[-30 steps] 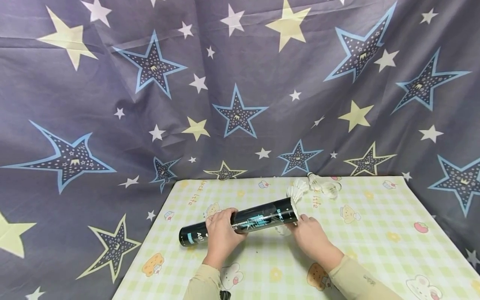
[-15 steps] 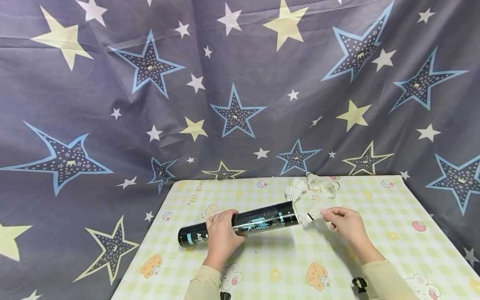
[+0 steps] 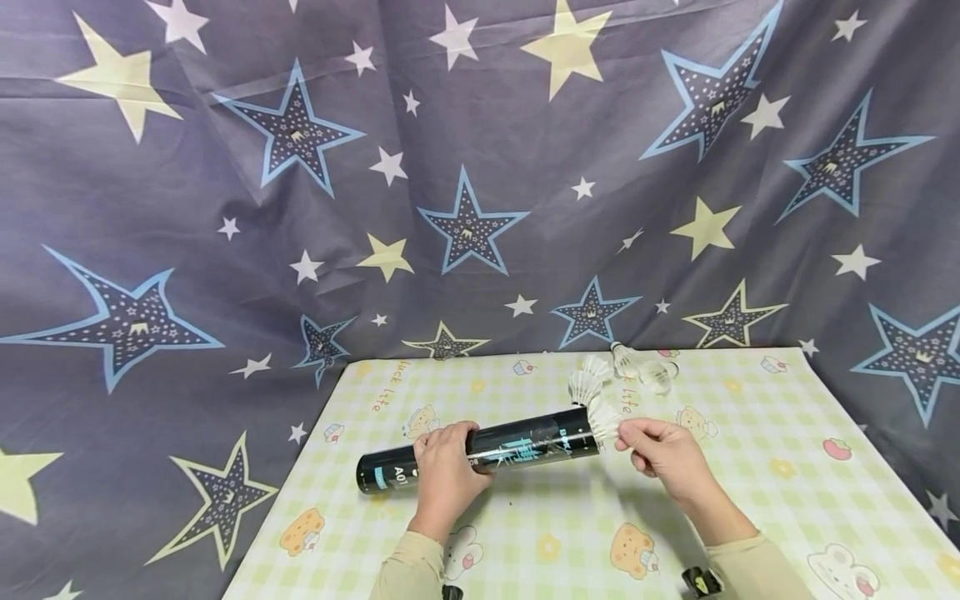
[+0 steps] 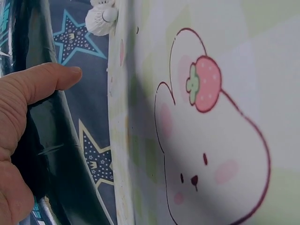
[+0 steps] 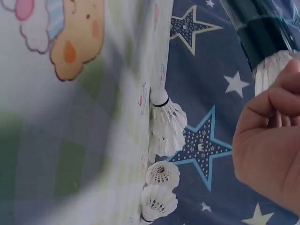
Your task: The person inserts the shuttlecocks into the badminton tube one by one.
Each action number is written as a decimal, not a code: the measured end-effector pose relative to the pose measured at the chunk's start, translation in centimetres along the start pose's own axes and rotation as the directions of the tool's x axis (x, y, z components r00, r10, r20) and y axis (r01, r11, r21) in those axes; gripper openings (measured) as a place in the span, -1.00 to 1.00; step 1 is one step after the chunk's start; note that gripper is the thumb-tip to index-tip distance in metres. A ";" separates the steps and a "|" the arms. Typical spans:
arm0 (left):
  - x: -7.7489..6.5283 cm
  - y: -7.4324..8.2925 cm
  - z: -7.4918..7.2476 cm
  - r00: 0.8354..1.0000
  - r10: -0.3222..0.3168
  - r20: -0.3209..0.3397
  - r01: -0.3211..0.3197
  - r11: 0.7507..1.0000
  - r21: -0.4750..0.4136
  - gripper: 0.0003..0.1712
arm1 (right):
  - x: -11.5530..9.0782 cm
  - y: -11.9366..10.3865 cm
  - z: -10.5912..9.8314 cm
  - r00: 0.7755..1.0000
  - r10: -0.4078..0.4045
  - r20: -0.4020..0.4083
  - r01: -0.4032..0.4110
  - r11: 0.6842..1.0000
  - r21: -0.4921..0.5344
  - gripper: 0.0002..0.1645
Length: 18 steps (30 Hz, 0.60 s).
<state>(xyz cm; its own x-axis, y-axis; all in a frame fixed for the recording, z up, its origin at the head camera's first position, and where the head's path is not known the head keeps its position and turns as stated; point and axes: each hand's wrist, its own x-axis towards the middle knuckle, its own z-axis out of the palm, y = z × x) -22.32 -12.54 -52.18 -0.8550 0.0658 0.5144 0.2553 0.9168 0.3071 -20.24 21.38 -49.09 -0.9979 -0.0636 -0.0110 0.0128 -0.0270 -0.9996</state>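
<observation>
A black shuttlecock tube (image 3: 528, 440) with turquoise lettering lies slanted in my left hand (image 3: 448, 468), its mouth to the right and a little raised. The left fingers wrap over its middle; in the left wrist view the thumb lies along the dark tube (image 4: 42, 140). At the mouth, my right hand (image 3: 671, 458) pinches a white shuttlecock (image 3: 602, 419) by the feather edge. Its cork end is inside the tube and hidden, while the feathers stick out. The right wrist view also shows those feathers (image 5: 268, 77) at the tube's rim, partly behind the hand (image 5: 272, 140).
Several more shuttlecocks lie at the back of the table, one just behind the tube mouth (image 3: 587, 382) and others farther right (image 3: 657, 377). The green checked tablecloth (image 3: 750, 467) ends against a dark star-patterned curtain (image 3: 480, 133).
The right hand came away from under the tube mouth, moved right with a shuttlecock, then brought it left, cork first, into the opening. The left hand and tube stay nearly still.
</observation>
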 end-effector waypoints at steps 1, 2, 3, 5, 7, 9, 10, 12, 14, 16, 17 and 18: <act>0.0 0.0 0.0 1.000 0.000 -0.001 0.000 1.000 -0.001 -0.10 | -0.1 0.0 0.4 0.999 0.001 0.033 0.000 1.000 -0.021 -0.69; 0.0 0.0 0.0 1.000 0.000 -0.003 0.000 1.000 -0.002 -0.10 | -0.2 0.0 0.7 0.998 0.000 0.065 0.004 0.999 -0.048 -0.65; 0.0 0.1 0.0 1.000 -0.002 -0.002 0.002 1.000 -0.002 -0.10 | -0.3 0.0 1.0 0.995 -0.001 0.100 0.008 0.997 -0.073 -0.61; 0.1 0.1 0.0 1.000 -0.005 -0.006 0.005 1.000 -0.004 -0.11 | -0.4 0.1 1.5 0.987 -0.010 0.163 0.028 0.993 -0.113 -0.56; 0.1 0.1 -0.1 1.000 -0.005 -0.012 0.005 1.000 -0.006 -0.11 | -0.6 0.2 1.8 0.979 -0.020 0.201 0.048 0.990 -0.135 -0.54; 0.1 0.1 -0.1 1.000 -0.006 -0.017 0.006 1.000 -0.009 -0.12 | -0.7 0.3 2.1 0.979 -0.025 0.202 0.058 0.986 -0.157 -0.54; 0.2 0.1 -0.2 1.000 -0.005 -0.018 0.005 1.000 -0.011 -0.11 | -0.7 0.4 2.4 0.981 -0.028 0.191 0.061 0.984 -0.167 -0.53; 0.2 0.1 -0.2 1.000 -0.006 -0.014 0.006 1.000 -0.011 -0.12 | -0.7 0.6 2.9 0.987 -0.023 0.157 0.052 0.981 -0.186 -0.52; 0.1 0.0 -0.2 1.000 -0.007 -0.006 0.007 1.000 -0.010 -0.12 | -0.6 0.7 3.5 0.991 -0.022 0.129 0.048 0.978 -0.203 -0.53; 0.1 0.0 -0.2 1.000 -0.009 0.001 0.009 1.000 -0.008 -0.12 | -0.6 0.7 3.9 0.994 -0.016 0.111 0.039 0.979 -0.203 -0.57; 0.1 0.0 -0.1 1.000 -0.010 0.004 0.010 1.000 -0.007 -0.12 | -0.6 0.7 4.1 0.994 -0.015 0.110 0.037 0.979 -0.200 -0.59; 0.1 0.0 -0.1 1.000 -0.011 0.004 0.011 1.000 -0.008 -0.12 | -0.6 0.7 4.3 0.992 -0.020 0.121 0.045 0.979 -0.201 -0.62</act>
<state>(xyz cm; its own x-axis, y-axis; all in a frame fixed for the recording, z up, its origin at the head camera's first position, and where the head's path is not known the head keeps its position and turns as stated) -22.30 -12.59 -52.04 -0.8597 0.0572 0.5075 0.2494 0.9142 0.3195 -19.36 17.14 -49.65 -0.9831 -0.1829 0.0128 -0.0447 0.1715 -0.9842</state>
